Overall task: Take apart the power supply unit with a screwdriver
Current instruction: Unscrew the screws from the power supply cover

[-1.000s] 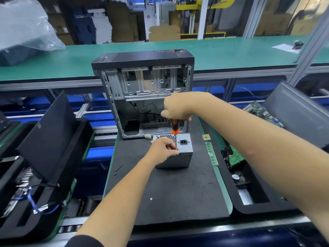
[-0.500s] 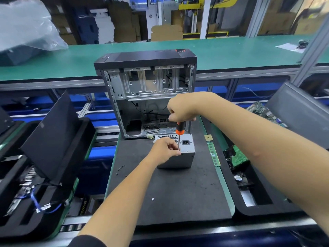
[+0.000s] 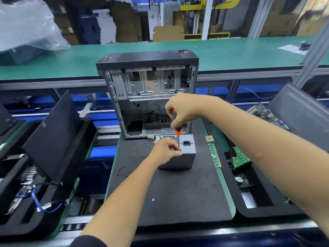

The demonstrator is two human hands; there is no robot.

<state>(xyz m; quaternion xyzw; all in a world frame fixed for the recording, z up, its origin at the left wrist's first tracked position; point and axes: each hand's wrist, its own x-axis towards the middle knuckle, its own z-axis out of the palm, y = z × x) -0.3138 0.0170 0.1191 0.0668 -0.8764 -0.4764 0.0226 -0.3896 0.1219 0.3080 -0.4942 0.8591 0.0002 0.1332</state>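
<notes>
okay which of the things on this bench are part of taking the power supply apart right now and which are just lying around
In use: power supply unit, screwdriver, left hand steadying the unit, right hand gripping the screwdriver.

Lying about: empty computer case, RAM stick, loose screws, hard drive, motherboard.

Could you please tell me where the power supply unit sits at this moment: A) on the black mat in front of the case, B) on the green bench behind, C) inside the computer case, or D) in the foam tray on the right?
A: the power supply unit stands on the black mat just in front of the open computer case.
</notes>
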